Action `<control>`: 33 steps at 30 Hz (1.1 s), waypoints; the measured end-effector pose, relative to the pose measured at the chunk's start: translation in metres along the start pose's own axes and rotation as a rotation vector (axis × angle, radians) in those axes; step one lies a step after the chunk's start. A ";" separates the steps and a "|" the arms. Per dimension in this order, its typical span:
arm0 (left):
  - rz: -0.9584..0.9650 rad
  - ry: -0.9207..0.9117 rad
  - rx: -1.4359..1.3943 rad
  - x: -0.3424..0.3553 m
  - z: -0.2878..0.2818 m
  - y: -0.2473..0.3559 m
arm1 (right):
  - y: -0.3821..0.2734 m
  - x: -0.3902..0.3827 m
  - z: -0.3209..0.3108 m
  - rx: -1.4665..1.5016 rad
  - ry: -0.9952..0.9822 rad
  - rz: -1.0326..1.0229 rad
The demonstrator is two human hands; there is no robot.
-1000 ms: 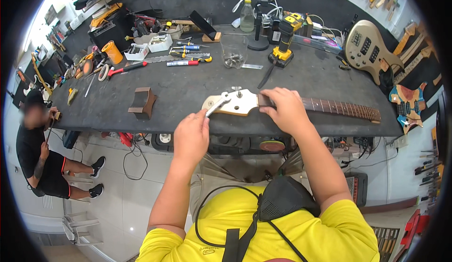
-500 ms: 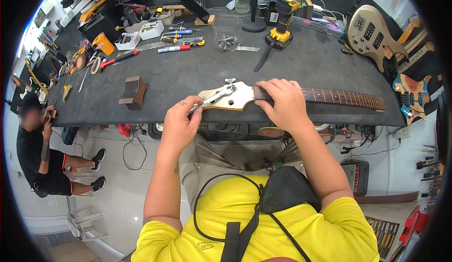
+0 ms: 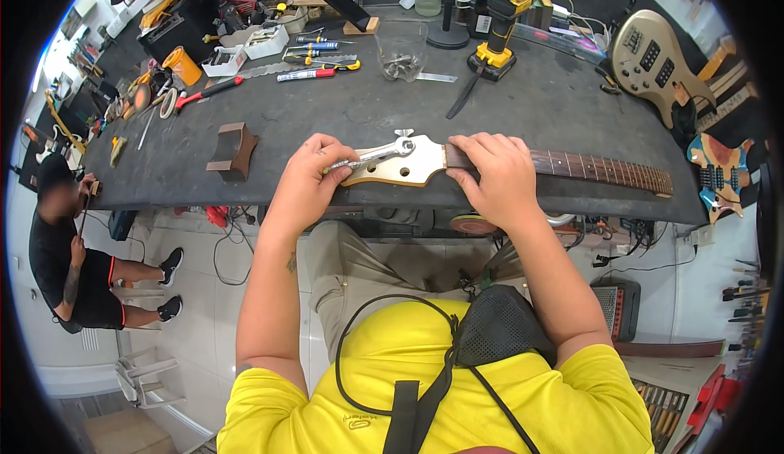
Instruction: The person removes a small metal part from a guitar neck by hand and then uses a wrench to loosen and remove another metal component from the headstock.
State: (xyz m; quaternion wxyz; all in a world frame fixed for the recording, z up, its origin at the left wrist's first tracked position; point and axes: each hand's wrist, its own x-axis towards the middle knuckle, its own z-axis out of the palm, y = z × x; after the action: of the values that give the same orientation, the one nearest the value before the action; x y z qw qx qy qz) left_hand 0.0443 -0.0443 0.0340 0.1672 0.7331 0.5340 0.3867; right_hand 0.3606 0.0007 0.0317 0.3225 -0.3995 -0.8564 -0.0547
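A bass guitar neck lies across the near edge of the bench, its pale headstock (image 3: pixel 425 166) to the left and its dark fretboard (image 3: pixel 600 168) running right. My left hand (image 3: pixel 309 178) is closed on the handle of a silver wrench (image 3: pixel 377 155). The wrench's head sits over a round fitting on the headstock, beside a metal tuner key (image 3: pixel 404 133) that sticks out past the far edge. Open holes show in the headstock. My right hand (image 3: pixel 496 172) grips the neck just right of the nut, fingers over the far side and thumb at the near side.
A brown curved block (image 3: pixel 233 152) stands left of the headstock. Farther back are a clear cup of metal parts (image 3: pixel 402 60), a yellow drill (image 3: pixel 496 33), a red marker (image 3: pixel 306 74) and screwdrivers (image 3: pixel 317 46). A gold guitar body (image 3: pixel 653 62) leans at right. Another person (image 3: pixel 69 250) sits far left.
My left hand has moved slightly up and away from me, swinging the wrench handle to a flatter angle. My right hand keeps its grip on the neck.
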 end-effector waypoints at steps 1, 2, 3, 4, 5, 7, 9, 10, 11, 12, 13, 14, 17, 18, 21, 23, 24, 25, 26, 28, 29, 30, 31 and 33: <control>-0.039 -0.047 -0.035 0.002 0.001 0.002 | 0.000 -0.001 0.001 -0.001 -0.002 0.005; -0.039 -0.053 -0.037 -0.002 0.003 0.007 | 0.000 -0.001 0.001 0.002 0.004 0.002; -0.070 -0.028 0.025 -0.010 0.006 0.015 | 0.001 -0.001 0.002 0.006 0.010 -0.001; -0.097 -0.005 0.083 -0.017 0.012 0.024 | 0.002 -0.002 0.002 0.001 0.008 0.009; -0.098 -0.013 0.081 -0.026 0.019 0.031 | 0.001 -0.002 0.001 -0.002 0.007 0.009; -0.009 0.080 0.164 -0.041 0.031 0.046 | 0.001 0.001 0.001 0.001 0.008 0.008; -0.022 0.066 0.071 -0.052 0.049 0.063 | 0.000 -0.001 0.002 -0.001 0.002 0.011; -0.095 0.049 0.019 -0.055 0.060 0.074 | -0.001 -0.002 0.001 0.004 -0.002 0.009; -0.160 -0.041 -0.069 -0.056 0.067 0.084 | -0.001 -0.002 0.001 -0.002 0.005 0.012; -0.397 -0.092 -0.545 -0.054 0.077 0.092 | 0.000 -0.001 0.000 -0.009 0.013 0.014; -0.624 -0.137 -1.022 -0.051 0.087 0.099 | 0.000 0.000 0.001 -0.003 0.015 0.007; -0.614 -0.132 -1.258 -0.046 0.096 0.105 | 0.000 -0.001 0.001 -0.004 0.010 0.012; -0.546 -0.131 -1.585 -0.024 0.112 0.119 | 0.004 -0.001 0.004 -0.008 0.008 0.006; -0.497 -0.103 -1.696 -0.016 0.117 0.123 | 0.005 -0.001 0.005 -0.012 0.009 -0.007; -0.424 -0.059 -1.779 -0.007 0.131 0.123 | 0.001 0.001 0.003 0.039 0.009 0.000; -0.498 -0.069 -1.740 -0.007 0.134 0.125 | 0.006 -0.002 0.004 0.015 -0.003 0.008; -0.513 -0.135 -1.710 -0.015 0.123 0.120 | 0.008 -0.003 0.005 -0.003 -0.018 0.018; -0.602 -0.127 -1.629 -0.025 0.106 0.122 | 0.009 -0.001 0.002 -0.004 -0.014 0.020; -0.582 -0.123 -1.541 -0.038 0.090 0.115 | 0.005 0.004 -0.006 0.039 -0.105 0.050; -0.612 -0.006 -1.340 -0.057 0.072 0.094 | 0.007 0.011 -0.013 0.134 -0.323 0.129; -0.608 0.026 -1.295 -0.061 0.060 0.089 | 0.008 0.017 -0.017 0.135 -0.325 0.138; -0.669 0.048 -1.232 -0.061 0.047 0.086 | 0.007 0.026 -0.019 0.196 -0.384 0.085; -0.688 0.069 -1.115 -0.059 0.038 0.081 | 0.005 0.036 -0.017 0.260 -0.444 0.027; -0.668 0.104 -0.981 -0.056 0.031 0.064 | 0.005 0.052 0.000 0.247 -0.467 -0.111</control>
State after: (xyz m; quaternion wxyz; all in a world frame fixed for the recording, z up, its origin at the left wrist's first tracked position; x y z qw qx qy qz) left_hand 0.1024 -0.1145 0.0344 0.5725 0.3428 0.5020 0.5501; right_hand 0.3395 0.0377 0.0624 0.1589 -0.3113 -0.9284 0.1262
